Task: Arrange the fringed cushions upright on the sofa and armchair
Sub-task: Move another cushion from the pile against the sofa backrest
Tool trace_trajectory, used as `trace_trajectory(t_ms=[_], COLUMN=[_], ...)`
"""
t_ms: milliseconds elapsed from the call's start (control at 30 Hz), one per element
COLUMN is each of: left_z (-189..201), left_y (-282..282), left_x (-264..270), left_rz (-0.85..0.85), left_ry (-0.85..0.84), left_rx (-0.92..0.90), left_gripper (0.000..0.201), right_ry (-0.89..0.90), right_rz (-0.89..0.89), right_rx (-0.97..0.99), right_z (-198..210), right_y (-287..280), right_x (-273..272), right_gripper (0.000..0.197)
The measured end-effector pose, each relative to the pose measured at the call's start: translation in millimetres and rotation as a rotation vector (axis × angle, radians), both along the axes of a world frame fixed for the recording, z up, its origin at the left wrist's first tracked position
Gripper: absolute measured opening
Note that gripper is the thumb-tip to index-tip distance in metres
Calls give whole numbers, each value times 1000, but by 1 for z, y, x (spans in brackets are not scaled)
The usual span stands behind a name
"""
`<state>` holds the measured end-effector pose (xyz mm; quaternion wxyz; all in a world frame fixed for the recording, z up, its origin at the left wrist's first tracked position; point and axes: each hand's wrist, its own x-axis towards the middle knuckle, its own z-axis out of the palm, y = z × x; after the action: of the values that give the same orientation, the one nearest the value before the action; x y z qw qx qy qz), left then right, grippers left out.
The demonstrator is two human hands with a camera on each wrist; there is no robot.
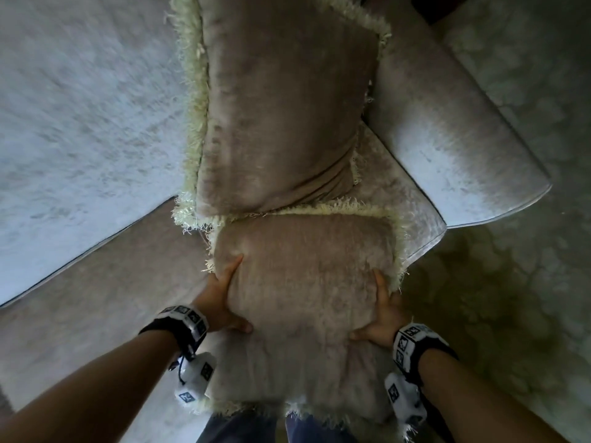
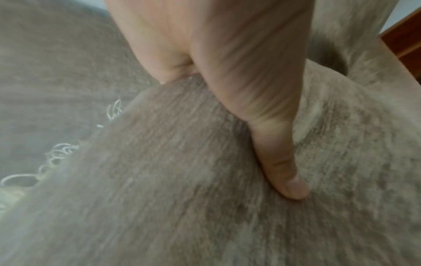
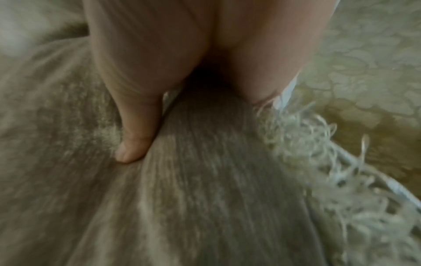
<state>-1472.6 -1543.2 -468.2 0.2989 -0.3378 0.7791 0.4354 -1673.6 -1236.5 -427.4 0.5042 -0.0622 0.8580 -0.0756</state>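
Note:
Both hands hold a beige velvet fringed cushion (image 1: pixel 307 302) by its sides, low over the sofa seat and close to my legs. My left hand (image 1: pixel 224 298) grips its left edge, thumb (image 2: pixel 284 171) pressed into the front face (image 2: pixel 182 198). On the opposite edge my right hand (image 1: pixel 382 314) grips beside the pale fringe (image 3: pixel 318 162), thumb (image 3: pixel 134 142) on the front (image 3: pixel 205 189). The fingers of both hands are hidden behind the cushion. A second fringed cushion (image 1: pixel 281 116) stands beyond it in the sofa corner, its lower edge touching the held one's top fringe.
The pale velvet sofa seat (image 1: pixel 96 266) stretches to the left and the armrest (image 1: pixel 447 139) runs along the right. A patterned carpet (image 1: pixel 499 298) lies to the right of the sofa. A wooden edge (image 2: pixel 405 41) shows at the far right of the left wrist view.

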Motion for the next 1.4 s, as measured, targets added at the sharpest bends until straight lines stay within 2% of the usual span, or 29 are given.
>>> trace_trajectory(t_ms=[100, 167, 300, 533, 667, 733, 933, 1167, 1300, 1400], left_z=[27, 50, 104, 204, 246, 259, 272, 264, 257, 255], left_y=[15, 24, 37, 41, 42, 41, 21, -53, -112, -154], left_x=[41, 76, 150, 263, 321, 350, 430, 520, 539, 527], left_rz=[112, 206, 376, 663, 804, 865, 980, 978, 936, 895], left_ry=[-57, -73, -75, -55, -69, -81, -102, -110, -40, 49], left_rx=[-16, -23, -76, -242, -344, -381, -431, -391, -381, -367], left_gripper=[147, 146, 148, 144, 147, 150, 154, 151, 148, 144], right_ry=[-15, -84, -158, -212, -146, -167, -171, -169, -114, -49], right_rz=[74, 112, 273, 555, 720, 791, 901, 865, 796, 716], right_rx=[-85, -141, -248, -373, -446, -464, -504, -489, -489, -514], right_z=[17, 30, 56, 107, 137, 150, 167, 155, 151, 157], right_y=[-10, -20, -53, -139, -194, -220, -282, -346, -381, -401], right_x=[10, 22, 55, 124, 169, 193, 274, 368, 390, 380], right_gripper=[150, 146, 146, 143, 146, 144, 143, 146, 145, 140])
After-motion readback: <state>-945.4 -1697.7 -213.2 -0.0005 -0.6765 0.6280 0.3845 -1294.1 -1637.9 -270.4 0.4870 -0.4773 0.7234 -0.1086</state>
